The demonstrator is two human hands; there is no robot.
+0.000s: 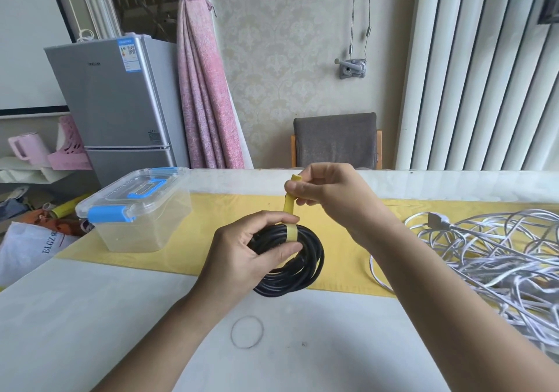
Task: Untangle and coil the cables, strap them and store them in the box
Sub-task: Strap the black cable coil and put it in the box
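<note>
While the left hand point(251, 249) curls round the black cable coil point(313, 258), fingers wrapped over the left side of the loop and thumb on top by the band, the right hand point(329, 189) pinches the free end of the yellow strap point(289, 205) between thumb and fingertips, other fingers folded in. The strap is flat, matte and ribbon-like; it goes once round the coil's top bundle and runs straight up to the right hand, tip bent over. The coil is round, several turns of smooth black rubbery cord, held just above the table point(90, 316) where the yellow cloth point(230, 207) meets the bare white top. The box point(145, 231) is clear plastic, rectangular, lid on, with blue latches and handle, and stands left of the coil on the cloth's end. The white cables point(499, 258) are thin and glossy, a loose tangled heap at the right with a plug showing. A thin rubber band point(247, 316) lies flat as a circle on the white top, near the forearms.
</note>
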